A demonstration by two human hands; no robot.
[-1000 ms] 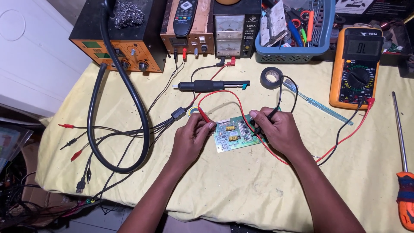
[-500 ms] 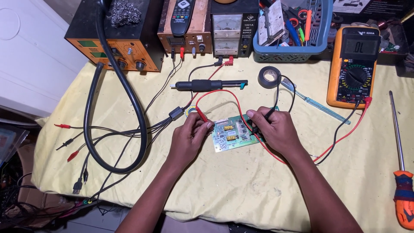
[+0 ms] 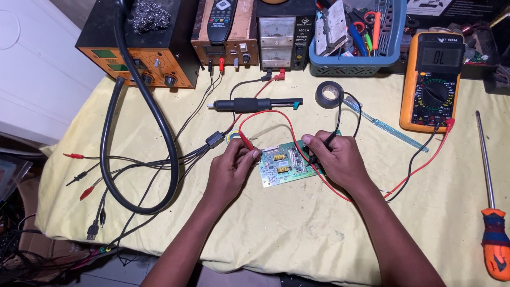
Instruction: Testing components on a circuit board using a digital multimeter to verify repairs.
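Note:
A small green circuit board (image 3: pixel 283 165) lies on the yellow cloth (image 3: pixel 297 228) in the middle of the bench. My left hand (image 3: pixel 229 169) pinches a red test probe (image 3: pixel 246 141) at the board's left edge. My right hand (image 3: pixel 336 159) grips a black test probe (image 3: pixel 325 142) pressed down on the board's right side. Red and black leads run from both probes to an orange multimeter (image 3: pixel 434 81) at the right.
At the back stand an orange soldering station (image 3: pixel 139 53), a wooden box with a remote on it (image 3: pixel 226 33), a black power supply (image 3: pixel 281 37) and a blue basket of tools (image 3: pixel 357 33). A tape roll (image 3: pixel 330 94), a black handpiece (image 3: pixel 249 104), a thick hose (image 3: pixel 143 154) and an orange screwdriver (image 3: pixel 494 234) lie around.
Both hands stay on the board. The probes shift only slightly; the view has drifted a little.

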